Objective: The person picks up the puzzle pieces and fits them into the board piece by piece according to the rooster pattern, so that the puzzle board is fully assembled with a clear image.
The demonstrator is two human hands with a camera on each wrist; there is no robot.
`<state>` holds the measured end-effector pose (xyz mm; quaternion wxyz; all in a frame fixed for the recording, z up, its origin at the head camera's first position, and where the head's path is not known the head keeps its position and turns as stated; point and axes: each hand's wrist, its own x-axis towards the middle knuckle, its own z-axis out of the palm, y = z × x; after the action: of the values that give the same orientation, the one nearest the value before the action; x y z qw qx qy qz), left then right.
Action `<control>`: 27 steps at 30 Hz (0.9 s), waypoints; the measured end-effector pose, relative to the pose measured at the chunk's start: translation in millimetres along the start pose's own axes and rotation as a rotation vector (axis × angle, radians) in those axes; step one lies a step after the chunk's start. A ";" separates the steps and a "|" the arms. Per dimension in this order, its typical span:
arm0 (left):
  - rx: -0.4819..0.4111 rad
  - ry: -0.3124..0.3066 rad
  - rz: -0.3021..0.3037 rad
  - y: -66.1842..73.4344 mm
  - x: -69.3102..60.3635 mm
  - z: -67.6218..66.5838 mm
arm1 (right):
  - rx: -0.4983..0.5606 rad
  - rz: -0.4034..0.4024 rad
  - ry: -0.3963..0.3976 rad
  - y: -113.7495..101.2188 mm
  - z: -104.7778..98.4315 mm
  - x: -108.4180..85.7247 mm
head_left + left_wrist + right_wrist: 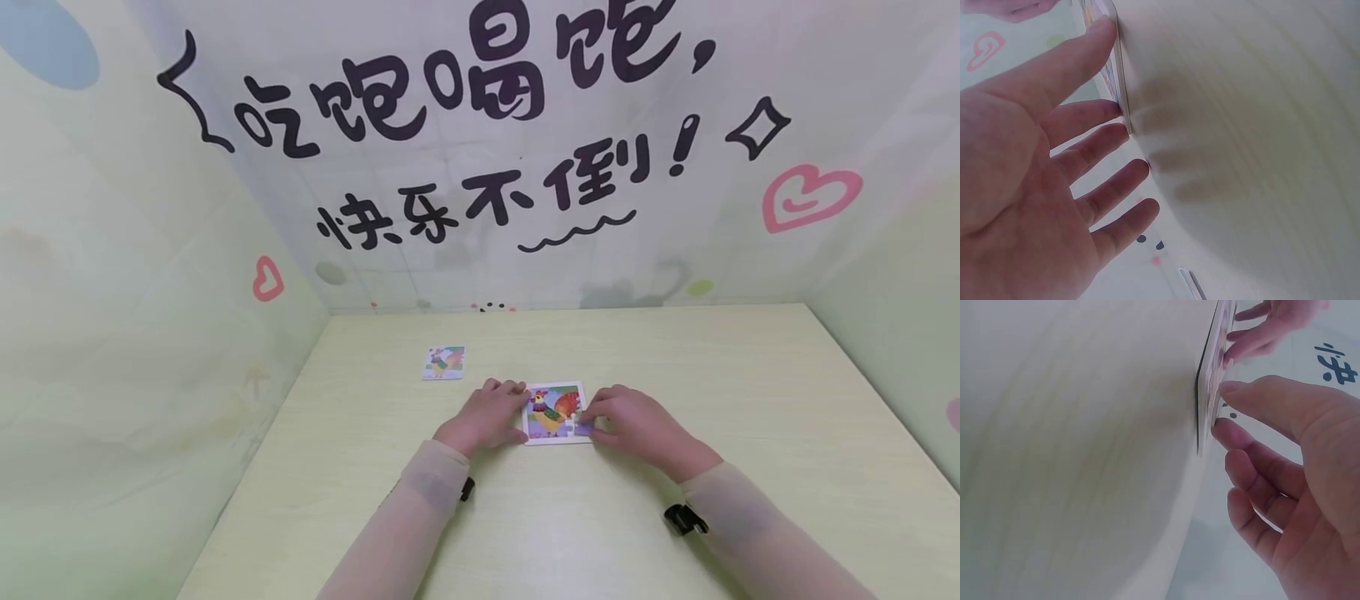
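A white-framed jigsaw puzzle [553, 412] with a colorful rooster picture lies flat on the table. Thumb and fingers of my left hand [487, 417] touch its left edge, fairly straight and spread in the left wrist view. At the lower right of the picture, my right hand [637, 425] pinches a small purplish puzzle piece [583, 427] between thumb and index finger. White gaps show beside that piece. Seen edge-on in the right wrist view, the thin piece [1217, 412] is tilted close to the frame, and the other fingers are loosely curled.
A small rooster picture card [445, 363] lies farther back, left of the puzzle. The pale wooden table [360, 467] meets a printed backdrop [480, 275] at its far edge, with fabric walls on both sides. Black straps [684, 519] sit at the wrists.
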<state>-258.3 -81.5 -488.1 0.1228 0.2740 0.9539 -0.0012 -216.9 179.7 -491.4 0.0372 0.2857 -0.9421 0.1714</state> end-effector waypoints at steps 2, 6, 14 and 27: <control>-0.003 0.000 0.000 -0.4 0.0 0.3 | 0.000 -0.013 -0.004 -3.3 1.7 2.3; -0.002 0.004 0.003 -0.9 0.2 0.4 | -0.010 -0.031 0.002 -6.8 4.2 4.3; 0.003 0.004 0.009 -0.1 0.7 0.1 | -0.074 -0.076 0.014 -7.6 6.3 7.0; -0.003 0.008 0.011 -1.6 0.5 1.9 | -0.060 -0.045 -0.012 -6.8 9.9 7.3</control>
<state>-259.1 -82.8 -490.1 0.1192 0.2793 0.9528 0.0018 -219.0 167.2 -497.5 0.0438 0.3067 -0.9403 0.1406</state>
